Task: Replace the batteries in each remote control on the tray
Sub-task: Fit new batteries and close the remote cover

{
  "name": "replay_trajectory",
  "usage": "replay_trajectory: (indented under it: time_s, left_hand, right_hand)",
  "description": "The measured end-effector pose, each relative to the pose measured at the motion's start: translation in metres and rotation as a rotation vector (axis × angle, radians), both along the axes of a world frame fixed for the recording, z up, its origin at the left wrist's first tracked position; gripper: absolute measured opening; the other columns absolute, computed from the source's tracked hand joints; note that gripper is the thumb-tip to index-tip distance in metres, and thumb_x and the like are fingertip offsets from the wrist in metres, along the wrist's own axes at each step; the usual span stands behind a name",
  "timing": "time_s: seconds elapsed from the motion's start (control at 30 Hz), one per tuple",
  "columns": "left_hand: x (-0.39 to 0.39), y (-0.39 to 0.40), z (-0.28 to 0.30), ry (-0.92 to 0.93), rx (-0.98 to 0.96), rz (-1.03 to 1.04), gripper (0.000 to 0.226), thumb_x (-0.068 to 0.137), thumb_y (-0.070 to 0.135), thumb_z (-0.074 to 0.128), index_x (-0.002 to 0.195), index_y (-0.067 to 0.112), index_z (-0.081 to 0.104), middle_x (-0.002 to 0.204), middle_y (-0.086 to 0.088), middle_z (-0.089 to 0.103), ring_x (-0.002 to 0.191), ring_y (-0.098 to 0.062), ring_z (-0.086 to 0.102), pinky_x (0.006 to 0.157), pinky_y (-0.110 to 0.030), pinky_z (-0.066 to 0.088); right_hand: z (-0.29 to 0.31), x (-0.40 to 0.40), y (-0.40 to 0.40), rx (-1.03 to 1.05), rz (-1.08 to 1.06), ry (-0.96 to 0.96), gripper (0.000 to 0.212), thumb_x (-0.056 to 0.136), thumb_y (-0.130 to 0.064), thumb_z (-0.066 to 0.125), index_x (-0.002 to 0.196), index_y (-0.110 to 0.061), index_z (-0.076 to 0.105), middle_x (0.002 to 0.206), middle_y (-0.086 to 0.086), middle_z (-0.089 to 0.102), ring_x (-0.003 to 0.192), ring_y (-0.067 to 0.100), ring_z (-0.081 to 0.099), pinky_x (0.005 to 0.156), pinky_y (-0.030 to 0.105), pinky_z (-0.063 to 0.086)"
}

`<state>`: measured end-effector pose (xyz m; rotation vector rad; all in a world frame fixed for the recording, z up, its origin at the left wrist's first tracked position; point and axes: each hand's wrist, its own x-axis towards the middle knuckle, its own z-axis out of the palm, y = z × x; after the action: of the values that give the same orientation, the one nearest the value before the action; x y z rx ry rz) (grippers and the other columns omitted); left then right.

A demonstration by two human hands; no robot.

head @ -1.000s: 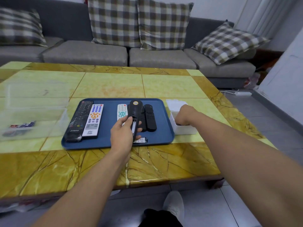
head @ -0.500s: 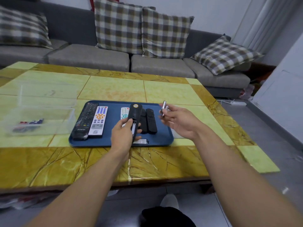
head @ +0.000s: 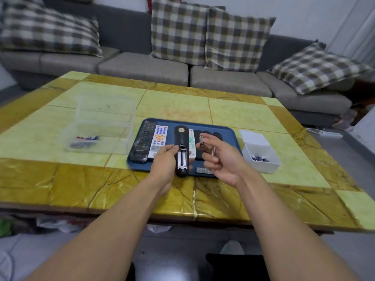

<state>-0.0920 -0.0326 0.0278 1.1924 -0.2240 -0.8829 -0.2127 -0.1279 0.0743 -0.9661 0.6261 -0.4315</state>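
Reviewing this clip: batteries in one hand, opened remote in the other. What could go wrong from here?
1. The right hand pinches one battery while a second sits loosely among its fingers; that one could slip onto the tray.
2. The black remote, gripped by the left hand, shows an open, empty bay; polarity marks are unreadable, so a cell could go in reversed.

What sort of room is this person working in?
Most likely a home living room: a grey sofa with checked cushions stands behind a low tiled coffee table, on which a blue tray holds TV-style remote controls.
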Motion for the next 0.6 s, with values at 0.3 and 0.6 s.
replay_trajectory:
  time_s: [0.3, 0.6]
  left_hand:
    - [0.009, -0.003, 0.002, -0.032, -0.021, -0.100, 0.025, 0.108, 0.017, 0.040, 0.129, 0.010, 0.052, 0.110, -0.015, 0.074, 0.092, -0.035, 0.074, 0.069, -0.047, 0.062]
    - [0.009, 0.002, -0.001, -0.119, -0.041, -0.152, 0.025, 0.108, 0.019, 0.041, 0.128, 0.015, 0.056, 0.100, -0.006, 0.076, 0.079, -0.020, 0.075, 0.070, -0.046, 0.061]
  right_hand:
    - [-0.019, 0.005, 0.016, -0.833, -0.226, 0.216, 0.018, 0.085, -0.017, 0.078, 0.099, -0.020, 0.066, 0.072, -0.005, 0.075, 0.076, 0.006, 0.072, 0.079, 0.025, 0.058]
    - [-0.020, 0.009, 0.016, -1.074, -0.207, 0.304, 0.015, 0.076, -0.029, 0.085, 0.086, -0.031, 0.075, 0.083, -0.017, 0.071, 0.082, 0.003, 0.065, 0.078, 0.031, 0.055]
